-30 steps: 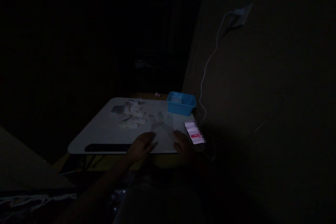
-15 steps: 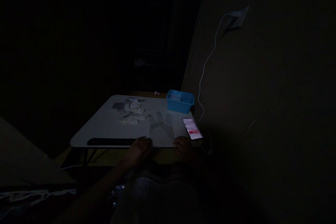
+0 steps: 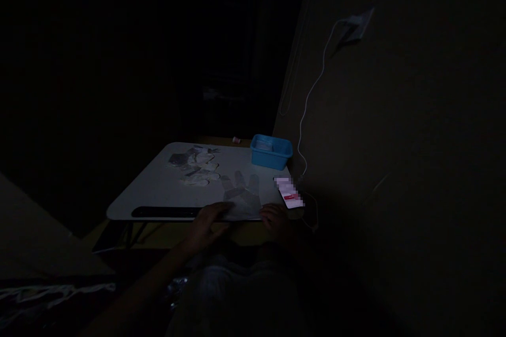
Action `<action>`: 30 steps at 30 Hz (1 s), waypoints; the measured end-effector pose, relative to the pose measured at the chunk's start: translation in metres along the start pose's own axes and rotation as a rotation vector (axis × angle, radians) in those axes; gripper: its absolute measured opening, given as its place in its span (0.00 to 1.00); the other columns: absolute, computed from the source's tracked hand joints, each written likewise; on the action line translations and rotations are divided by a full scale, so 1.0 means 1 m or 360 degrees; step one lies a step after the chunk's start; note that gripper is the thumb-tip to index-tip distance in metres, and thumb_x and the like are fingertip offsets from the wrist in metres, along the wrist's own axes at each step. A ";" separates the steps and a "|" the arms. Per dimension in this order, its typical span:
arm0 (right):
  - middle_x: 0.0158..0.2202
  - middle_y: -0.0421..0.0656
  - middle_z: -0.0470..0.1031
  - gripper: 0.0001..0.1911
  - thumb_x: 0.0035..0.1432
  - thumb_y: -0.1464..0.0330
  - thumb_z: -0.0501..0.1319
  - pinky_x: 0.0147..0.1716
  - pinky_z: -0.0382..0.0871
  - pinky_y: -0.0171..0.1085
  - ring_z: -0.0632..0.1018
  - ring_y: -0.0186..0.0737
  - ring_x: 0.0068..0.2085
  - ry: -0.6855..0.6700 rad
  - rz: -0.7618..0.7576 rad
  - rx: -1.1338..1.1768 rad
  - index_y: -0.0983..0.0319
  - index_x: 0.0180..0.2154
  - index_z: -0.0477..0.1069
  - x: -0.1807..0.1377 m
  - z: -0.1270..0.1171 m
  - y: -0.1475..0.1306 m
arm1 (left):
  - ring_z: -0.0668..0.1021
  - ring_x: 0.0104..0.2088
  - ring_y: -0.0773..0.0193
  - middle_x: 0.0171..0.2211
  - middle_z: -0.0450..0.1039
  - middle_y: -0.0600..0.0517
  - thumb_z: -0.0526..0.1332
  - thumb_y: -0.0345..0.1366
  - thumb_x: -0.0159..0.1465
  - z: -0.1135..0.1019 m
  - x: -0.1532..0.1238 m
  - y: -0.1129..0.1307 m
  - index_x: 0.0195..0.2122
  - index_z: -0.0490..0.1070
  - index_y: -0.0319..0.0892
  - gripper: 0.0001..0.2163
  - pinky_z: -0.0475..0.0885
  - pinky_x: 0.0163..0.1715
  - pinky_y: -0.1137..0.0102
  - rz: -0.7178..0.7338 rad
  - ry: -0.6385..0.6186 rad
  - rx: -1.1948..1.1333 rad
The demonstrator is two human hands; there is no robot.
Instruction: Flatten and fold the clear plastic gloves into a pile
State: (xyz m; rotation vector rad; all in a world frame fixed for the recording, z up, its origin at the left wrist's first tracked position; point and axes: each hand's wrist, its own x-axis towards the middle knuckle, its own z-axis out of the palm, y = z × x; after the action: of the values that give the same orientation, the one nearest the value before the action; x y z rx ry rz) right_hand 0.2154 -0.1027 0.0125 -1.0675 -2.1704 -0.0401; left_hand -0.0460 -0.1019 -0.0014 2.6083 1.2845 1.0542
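A see-through plastic glove (image 3: 243, 202) lies on the white folding table (image 3: 154, 187), its fingers pointing away from me and its cuff near the front edge. At the glove's left side is my left hand (image 3: 207, 221), fingers stretched across its lower corner and thumb apart below. My right hand (image 3: 275, 217) has its fingers bent together at the glove's lower right corner; its thumb is hidden. Farther left on the table lie several pale, crumpled gloves (image 3: 201, 167). The light is very dim, so fine contact is hard to see.
A blue plastic basket (image 3: 272, 158) stands at the table's back right corner. Near the right edge lies a lit phone (image 3: 290, 192). A white cable (image 3: 303, 110) hangs from a wall socket (image 3: 358, 26). A small spool-like item (image 3: 236, 140) lies behind the table.
My left hand has lifted slightly and its fingers have straightened, with the thumb now apart. The plastic glove has shifted a little and lies flatter. My right hand has barely moved.
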 end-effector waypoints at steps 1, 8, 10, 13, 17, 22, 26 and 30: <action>0.33 0.43 0.76 0.10 0.54 0.74 0.52 0.41 0.66 0.41 0.74 0.38 0.39 0.0025 0.0010 0.0033 0.59 0.30 0.72 0.001 -0.001 -0.002 | 0.70 0.49 0.56 0.49 0.67 0.45 0.57 0.42 0.56 0.000 0.000 -0.001 0.53 0.59 0.43 0.23 0.66 0.47 0.61 -0.0033 0.0018 0.0030; 0.31 0.44 0.76 0.10 0.53 0.72 0.52 0.38 0.68 0.38 0.74 0.37 0.36 0.0238 0.0074 0.0269 0.60 0.30 0.71 0.004 -0.002 -0.009 | 0.72 0.46 0.60 0.46 0.71 0.49 0.51 0.34 0.60 0.012 0.014 -0.010 0.46 0.66 0.45 0.14 0.65 0.48 0.61 -0.0068 -0.0060 -0.0010; 0.32 0.44 0.75 0.09 0.53 0.71 0.52 0.38 0.68 0.38 0.74 0.37 0.36 0.0279 0.0138 0.0299 0.60 0.32 0.71 0.001 0.002 -0.007 | 0.73 0.45 0.61 0.44 0.73 0.50 0.49 0.33 0.61 0.012 0.018 -0.013 0.42 0.69 0.45 0.13 0.65 0.49 0.60 -0.0036 -0.0104 -0.0006; 0.36 0.45 0.75 0.09 0.52 0.70 0.55 0.40 0.68 0.39 0.73 0.39 0.39 0.0244 0.0202 0.0297 0.60 0.36 0.71 -0.006 0.011 0.001 | 0.74 0.44 0.61 0.42 0.74 0.50 0.49 0.33 0.61 0.010 0.021 -0.017 0.41 0.71 0.45 0.13 0.66 0.47 0.61 -0.0037 -0.0108 -0.0011; 0.35 0.43 0.75 0.08 0.51 0.71 0.55 0.40 0.67 0.40 0.73 0.38 0.39 0.0138 0.0212 0.0329 0.59 0.34 0.72 -0.010 0.020 0.012 | 0.74 0.43 0.61 0.41 0.75 0.49 0.49 0.34 0.61 0.006 0.022 -0.017 0.41 0.71 0.44 0.13 0.68 0.45 0.63 -0.0030 -0.0087 -0.0130; 0.35 0.45 0.75 0.10 0.49 0.74 0.54 0.40 0.68 0.39 0.74 0.39 0.39 0.0043 0.0238 0.0455 0.60 0.33 0.72 0.002 0.018 0.013 | 0.74 0.43 0.62 0.42 0.74 0.49 0.52 0.37 0.59 0.003 0.025 -0.012 0.43 0.70 0.44 0.13 0.69 0.44 0.66 -0.0076 -0.0081 -0.0333; 0.33 0.44 0.75 0.09 0.50 0.72 0.53 0.38 0.68 0.37 0.74 0.38 0.37 -0.0043 0.0417 0.0506 0.60 0.32 0.71 0.013 0.013 0.009 | 0.75 0.42 0.63 0.41 0.75 0.49 0.51 0.38 0.60 0.003 0.027 -0.011 0.37 0.73 0.43 0.12 0.69 0.43 0.68 -0.0162 -0.0098 -0.0518; 0.30 0.43 0.74 0.08 0.53 0.68 0.53 0.36 0.67 0.37 0.74 0.38 0.33 -0.0104 0.0657 0.0485 0.59 0.28 0.70 0.019 0.014 0.009 | 0.77 0.33 0.63 0.33 0.76 0.50 0.51 0.41 0.59 0.003 0.030 -0.013 0.32 0.73 0.42 0.14 0.71 0.35 0.71 -0.0358 -0.0085 -0.0569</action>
State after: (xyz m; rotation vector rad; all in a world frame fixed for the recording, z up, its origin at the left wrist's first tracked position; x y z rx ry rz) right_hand 0.2052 -0.0796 0.0108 -1.3214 -1.8918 0.5030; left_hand -0.0399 -0.0708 0.0086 2.1611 1.2119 1.0541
